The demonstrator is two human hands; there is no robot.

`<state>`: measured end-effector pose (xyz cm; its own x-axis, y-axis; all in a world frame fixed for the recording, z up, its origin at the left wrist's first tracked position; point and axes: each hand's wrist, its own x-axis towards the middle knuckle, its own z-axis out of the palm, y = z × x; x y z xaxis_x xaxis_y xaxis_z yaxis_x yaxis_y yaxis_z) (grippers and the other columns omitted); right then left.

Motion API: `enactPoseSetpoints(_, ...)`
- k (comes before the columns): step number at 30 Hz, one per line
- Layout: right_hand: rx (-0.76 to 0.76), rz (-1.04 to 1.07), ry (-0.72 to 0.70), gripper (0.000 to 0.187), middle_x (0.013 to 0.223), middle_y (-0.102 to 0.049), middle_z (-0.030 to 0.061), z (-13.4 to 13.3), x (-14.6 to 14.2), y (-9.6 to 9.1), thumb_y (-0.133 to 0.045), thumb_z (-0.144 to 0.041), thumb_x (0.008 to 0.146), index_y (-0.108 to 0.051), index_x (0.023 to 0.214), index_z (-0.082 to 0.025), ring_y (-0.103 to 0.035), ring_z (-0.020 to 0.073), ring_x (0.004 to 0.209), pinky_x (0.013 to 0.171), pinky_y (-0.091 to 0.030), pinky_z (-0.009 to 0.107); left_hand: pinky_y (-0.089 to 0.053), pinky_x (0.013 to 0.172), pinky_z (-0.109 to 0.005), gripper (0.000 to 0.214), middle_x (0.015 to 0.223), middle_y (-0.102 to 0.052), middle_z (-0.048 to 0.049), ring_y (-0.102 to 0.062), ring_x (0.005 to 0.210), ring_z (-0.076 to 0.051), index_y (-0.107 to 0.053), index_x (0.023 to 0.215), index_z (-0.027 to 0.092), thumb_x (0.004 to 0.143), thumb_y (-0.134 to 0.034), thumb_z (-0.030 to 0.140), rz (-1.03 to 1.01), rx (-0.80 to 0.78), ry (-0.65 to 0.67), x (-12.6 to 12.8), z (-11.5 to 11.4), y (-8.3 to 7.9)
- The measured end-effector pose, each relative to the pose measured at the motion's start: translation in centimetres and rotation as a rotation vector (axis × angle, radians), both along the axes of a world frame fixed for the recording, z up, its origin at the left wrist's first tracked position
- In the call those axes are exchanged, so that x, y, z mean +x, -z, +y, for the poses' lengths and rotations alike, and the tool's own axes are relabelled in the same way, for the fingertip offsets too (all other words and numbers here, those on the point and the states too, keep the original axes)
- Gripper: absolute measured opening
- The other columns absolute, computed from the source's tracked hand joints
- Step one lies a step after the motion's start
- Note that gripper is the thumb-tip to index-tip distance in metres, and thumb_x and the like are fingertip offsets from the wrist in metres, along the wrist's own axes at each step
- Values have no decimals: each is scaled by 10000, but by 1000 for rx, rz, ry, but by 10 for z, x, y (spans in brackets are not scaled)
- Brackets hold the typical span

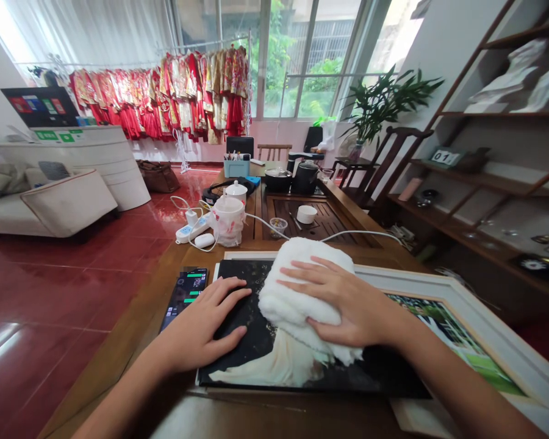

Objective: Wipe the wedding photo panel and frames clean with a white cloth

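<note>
A folded white towel [297,280] rests on a black flat panel [244,329], which looks like a photo print or album with a pale, dress-like shape along its lower edge. My right hand [341,299] grips the towel from above, fingers spread across it and thumb along its near side. Part of the panel is hidden beneath the towel and my right arm. Over the panel's left side lies my left hand [213,323], palm down, with its fingers apart and nothing in them. A lit phone [185,296] sits just beyond the left hand.
A white picture frame [457,292] lies partly under the panel at right. Behind stand a pink-and-white cup [229,219], a power strip [194,228], a small white bowl [306,214] and a tea tray [274,210]. A white cable [361,233] crosses the wooden table.
</note>
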<state>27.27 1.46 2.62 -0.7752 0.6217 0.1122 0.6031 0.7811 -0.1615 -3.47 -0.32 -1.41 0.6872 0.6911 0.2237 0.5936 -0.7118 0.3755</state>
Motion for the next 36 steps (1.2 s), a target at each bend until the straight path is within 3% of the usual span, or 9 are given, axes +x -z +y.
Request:
enactPoseSetpoints(7,-53,0,-124,766,1519,-395,60,-15,-19,-8,-610,-299,741,-377,1471,-298,-381,279,1377,1174,-128,526,-332,1148,-457,542,1498,-375,-79,-365,1375,-285,-378,1442,267,928,-544,306,6,-3,-6,2,3,-2)
enactPoseSetpoints(15,27,-25,7,745,1532,-369,39,0,-1,0,-602,-301,766,-368,1473,-291,-323,283,1409,1160,-183,533,-347,1141,-447,505,1486,-387,-72,-384,1362,-278,-396,1426,272,941,-527,316,-4,3,0,-1,0,-1)
enactPoseSetpoints(26,-38,-46,-85,766,1551,-332,42,-17,-21,-6,-597,-350,750,-360,1475,-289,-337,271,1403,1177,-131,540,-322,1154,-455,543,1503,-362,-84,-354,1381,-280,-362,1447,255,934,-533,304,24,-15,-2,2,3,-3)
enactPoseSetpoints(33,21,-50,31,765,1551,-332,26,-3,-5,0,-589,-311,768,-331,1488,-301,-295,277,1422,1161,-185,543,-316,1158,-443,505,1503,-358,-71,-349,1382,-270,-382,1430,260,948,-520,323,23,-5,-4,0,1,1)
enactPoseSetpoints(36,12,-57,16,779,1554,-324,18,-7,-8,0,-591,-318,756,-328,1489,-305,-288,281,1425,1163,-174,550,-310,1162,-434,507,1505,-353,-76,-342,1386,-265,-377,1432,248,951,-515,331,30,-4,-8,0,1,1)
